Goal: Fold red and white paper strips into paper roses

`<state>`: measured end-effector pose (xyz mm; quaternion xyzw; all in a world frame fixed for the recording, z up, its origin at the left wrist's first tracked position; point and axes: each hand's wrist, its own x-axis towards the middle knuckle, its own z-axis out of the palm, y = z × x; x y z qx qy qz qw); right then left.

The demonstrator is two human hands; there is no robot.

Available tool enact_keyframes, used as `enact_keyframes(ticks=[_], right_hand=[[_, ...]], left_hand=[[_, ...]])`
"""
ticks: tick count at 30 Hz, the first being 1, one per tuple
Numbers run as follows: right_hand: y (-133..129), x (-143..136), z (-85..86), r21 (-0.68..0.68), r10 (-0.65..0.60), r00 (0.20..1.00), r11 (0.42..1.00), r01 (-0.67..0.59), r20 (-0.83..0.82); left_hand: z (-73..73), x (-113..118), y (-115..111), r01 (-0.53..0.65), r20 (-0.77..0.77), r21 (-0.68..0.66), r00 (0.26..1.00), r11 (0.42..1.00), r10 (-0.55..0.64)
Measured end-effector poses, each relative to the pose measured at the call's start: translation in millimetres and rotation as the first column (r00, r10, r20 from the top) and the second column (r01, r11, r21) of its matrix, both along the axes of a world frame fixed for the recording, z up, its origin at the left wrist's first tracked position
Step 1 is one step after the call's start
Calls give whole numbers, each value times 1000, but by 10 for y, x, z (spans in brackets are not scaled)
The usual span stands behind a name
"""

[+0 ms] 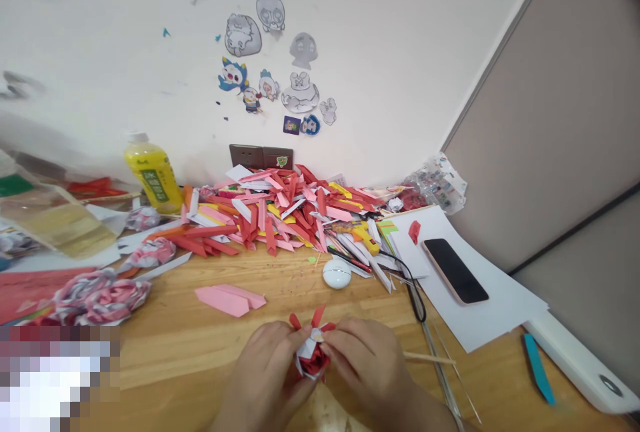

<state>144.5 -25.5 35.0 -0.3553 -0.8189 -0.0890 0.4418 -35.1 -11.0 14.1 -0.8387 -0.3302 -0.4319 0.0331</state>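
Note:
Between my two hands, low in the head view, is a small folded-paper flower (313,360) in red and white, with red strips sticking out at its top. My left hand (270,365) grips its left side, thumb near the top. On the right side the fingers of my right hand (367,359) pinch the flower's edge. My palms hide part of it. Folded pink paper pieces (230,300) lie on the table just beyond my left hand. A white rounded case (337,274) sits beyond the flower.
A heap of folded paper strips (280,209) lines the wall. Left stand a yellow drink bottle (155,175) and pink-white paper roses (103,295). Right are a yellow glue gun (365,237) with black cable, a phone (455,271) on white sheets (470,325), and a blue-green strip (539,369).

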Motion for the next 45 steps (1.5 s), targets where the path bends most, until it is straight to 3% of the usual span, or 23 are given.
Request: enact_keyframes(ticks=[8, 27, 35, 45], right_hand=[[10, -9, 68, 58, -15, 999, 998, 13, 31], [26, -11, -28, -24, -7, 995, 1000, 9, 101], [38, -3, 7, -57, 29, 995, 998, -23, 96], [45, 18, 52, 25, -52, 989, 998, 49, 139]], left_hand=[[22, 12, -6, 3, 15, -19, 1000, 1000, -3], [27, 10, -17, 17, -4, 38, 1000, 999, -16], [39, 25, -22, 15, -15, 42, 1000, 999, -15], [48, 1, -23, 47, -36, 28, 998, 999, -45]])
